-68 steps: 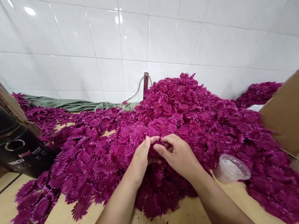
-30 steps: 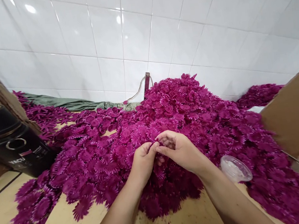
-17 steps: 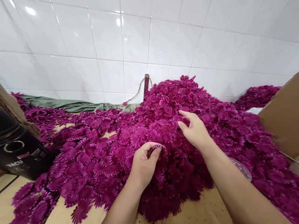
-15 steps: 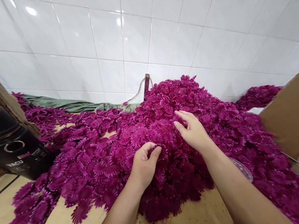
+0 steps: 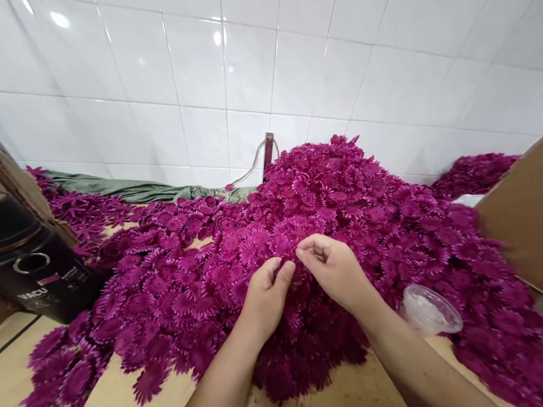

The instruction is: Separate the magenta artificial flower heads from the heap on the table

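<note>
A large heap of magenta fabric flower pieces (image 5: 184,289) spreads over the pale table (image 5: 128,406). My left hand (image 5: 269,290), low at the middle of the heap, pinches a magenta flower piece between thumb and fingers; most of that piece is hidden. Just to its right, my right hand (image 5: 328,262) has thumb and index finger pressed together near the held piece. Whatever lies between those fingertips is too small to make out. A clear round plastic tub (image 5: 429,310) with whitish contents sits beside my right forearm.
On the left stand a black bottle (image 5: 33,271) and a torn cardboard piece (image 5: 9,171). A cardboard box (image 5: 535,203) is at the right. Green cloth (image 5: 126,185) and a dark red upright strip (image 5: 269,152) lie along the white tiled wall (image 5: 200,63).
My right hand has moved left and down to my left hand, its fingers drawing together. The plastic tub, mostly covered by my forearm before, now shows. My left hand has stayed nearly still.
</note>
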`<state>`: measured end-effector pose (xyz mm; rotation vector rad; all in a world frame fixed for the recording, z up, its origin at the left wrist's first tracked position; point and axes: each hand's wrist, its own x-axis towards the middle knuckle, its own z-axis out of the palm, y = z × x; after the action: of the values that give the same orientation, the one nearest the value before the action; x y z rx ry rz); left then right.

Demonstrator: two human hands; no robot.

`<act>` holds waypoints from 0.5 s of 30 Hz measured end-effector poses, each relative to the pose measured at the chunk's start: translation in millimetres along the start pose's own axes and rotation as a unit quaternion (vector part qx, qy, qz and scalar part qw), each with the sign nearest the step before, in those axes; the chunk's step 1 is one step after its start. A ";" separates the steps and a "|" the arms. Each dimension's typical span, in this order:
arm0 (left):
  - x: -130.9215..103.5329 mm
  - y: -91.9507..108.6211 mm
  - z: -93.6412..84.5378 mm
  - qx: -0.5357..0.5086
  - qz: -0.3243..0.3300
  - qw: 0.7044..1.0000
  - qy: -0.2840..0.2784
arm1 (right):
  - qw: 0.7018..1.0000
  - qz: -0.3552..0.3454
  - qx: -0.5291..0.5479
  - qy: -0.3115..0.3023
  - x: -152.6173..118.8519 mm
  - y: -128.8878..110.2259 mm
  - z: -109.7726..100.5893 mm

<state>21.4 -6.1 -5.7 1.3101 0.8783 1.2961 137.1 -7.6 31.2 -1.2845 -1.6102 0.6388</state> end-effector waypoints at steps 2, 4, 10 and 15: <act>-2.0 2.6 0.5 0.041 0.021 0.999 -0.012 | 0.997 -0.005 -0.036 0.062 5.9 8.6 -4.4; -3.5 3.3 0.0 0.063 0.036 0.997 -0.023 | 0.989 -0.003 -0.057 0.137 14.9 21.5 -12.5; -2.5 -1.7 -1.8 0.092 0.039 0.995 0.015 | 0.979 -0.038 -0.105 0.170 29.8 38.2 -36.2; 3.4 -7.2 -1.9 0.030 -0.003 0.998 0.048 | 0.998 -0.020 -0.037 -0.053 0.2 3.8 -14.9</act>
<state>21.2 -1.1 -12.3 1.3001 0.9942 1.3465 152.1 -8.5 34.3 -1.2882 -1.7560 0.6359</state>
